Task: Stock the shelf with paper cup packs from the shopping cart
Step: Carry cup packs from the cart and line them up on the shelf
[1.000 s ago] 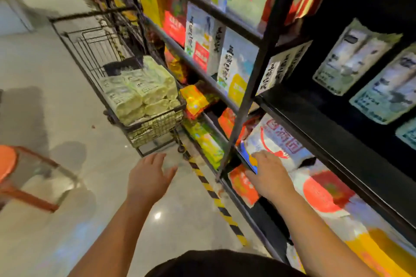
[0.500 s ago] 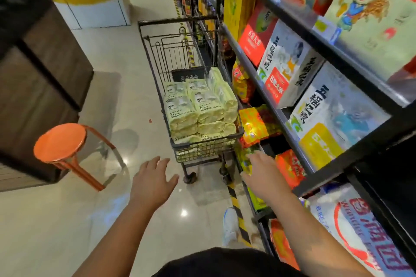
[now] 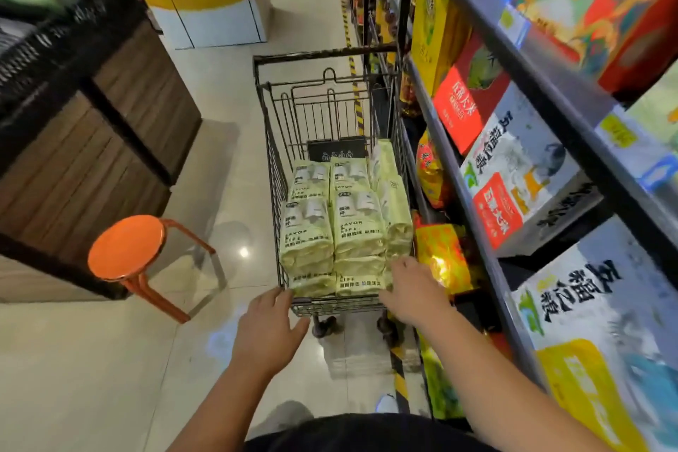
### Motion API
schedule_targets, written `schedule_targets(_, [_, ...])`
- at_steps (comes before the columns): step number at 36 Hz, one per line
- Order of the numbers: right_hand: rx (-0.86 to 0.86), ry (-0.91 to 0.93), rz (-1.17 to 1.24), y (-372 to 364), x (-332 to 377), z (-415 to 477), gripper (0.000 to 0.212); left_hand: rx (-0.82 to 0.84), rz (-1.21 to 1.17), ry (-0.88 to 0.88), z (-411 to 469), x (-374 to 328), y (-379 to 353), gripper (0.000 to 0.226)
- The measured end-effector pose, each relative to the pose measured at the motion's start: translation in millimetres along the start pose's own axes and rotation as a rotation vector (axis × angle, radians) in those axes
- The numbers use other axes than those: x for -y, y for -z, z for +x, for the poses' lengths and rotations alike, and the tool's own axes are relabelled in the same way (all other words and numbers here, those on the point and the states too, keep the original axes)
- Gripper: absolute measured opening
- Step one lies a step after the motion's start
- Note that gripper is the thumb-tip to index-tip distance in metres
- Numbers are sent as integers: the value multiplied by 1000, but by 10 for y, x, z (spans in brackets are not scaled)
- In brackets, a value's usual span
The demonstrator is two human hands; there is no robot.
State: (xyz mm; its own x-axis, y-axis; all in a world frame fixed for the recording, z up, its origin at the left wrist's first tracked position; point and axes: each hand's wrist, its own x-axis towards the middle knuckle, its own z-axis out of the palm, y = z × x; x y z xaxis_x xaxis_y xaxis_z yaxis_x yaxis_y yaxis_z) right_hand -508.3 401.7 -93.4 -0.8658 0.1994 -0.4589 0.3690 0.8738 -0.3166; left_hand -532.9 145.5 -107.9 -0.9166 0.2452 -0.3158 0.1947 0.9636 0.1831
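Since a moment ago I have turned from the shelf to face the shopping cart (image 3: 279,172) head on, and both my hands have come forward to its near end. The shelf (image 3: 473,191) runs along my right, its tiers filled with boxed and bagged goods, and the cart stands just beside it with its long axis pointing straight away from me down the aisle. In the cart's basket lie the pale green paper cup packs (image 3: 332,227), stacked in layers at the near end, their long axes in line with the cart's; the far end of the basket holds a dark card. An orange stool (image 3: 126,246) stands to the cart's left. My left hand (image 3: 268,332) is open, fingers spread, at the cart's near left corner. My right hand (image 3: 412,292) is open too, fingertips touching the packs at the near right corner, holding nothing.
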Motion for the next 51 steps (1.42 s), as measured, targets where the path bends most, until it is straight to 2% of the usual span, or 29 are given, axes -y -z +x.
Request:
schedule_targets(3, [49,0,-7,-22,32,201,55,3,5,6,198,27,17,66])
schedule_targets(6, [83,-4,-7,-33,38,407,54,-14,16,7,467,74,34,61])
schedule_targets(14, [75,-86,-35,76,114,930,57,26,24,-47,1258,169,102,61])
schedule_targets(25, [98,-182,-91,199,526,1788,58,200,77,-200,2427,355,221,58])
schedule_targets(30, [155,-218,-63,128,603,2120,64,334,44,-205,2738,418,166,58])
schedule_targets(33, [180,-224,-34,56,606,2300,62,404,-41,-156,2828,393,88,57])
schedule_targets(36, [120,-176,18,-39,578,2457,54,436,-123,-80,2879,353,-20,60])
schedule_targets(40, [69,-154,61,-198,462,2676,62,380,-215,37,2898,276,-171,56])
schedule_targets(44, [124,-195,41,-274,368,2830,76,303,-307,147,2914,184,-389,52])
schedule_targets(46, [132,-219,126,-293,327,2860,84,276,-403,205,2923,178,-478,51])
schedule_targets(48, [76,-231,231,-357,274,2856,81,248,-454,256,2917,196,-540,54])
schedule_targets(51, [37,-274,243,-455,227,2834,79,213,-437,311,2871,207,-590,63])
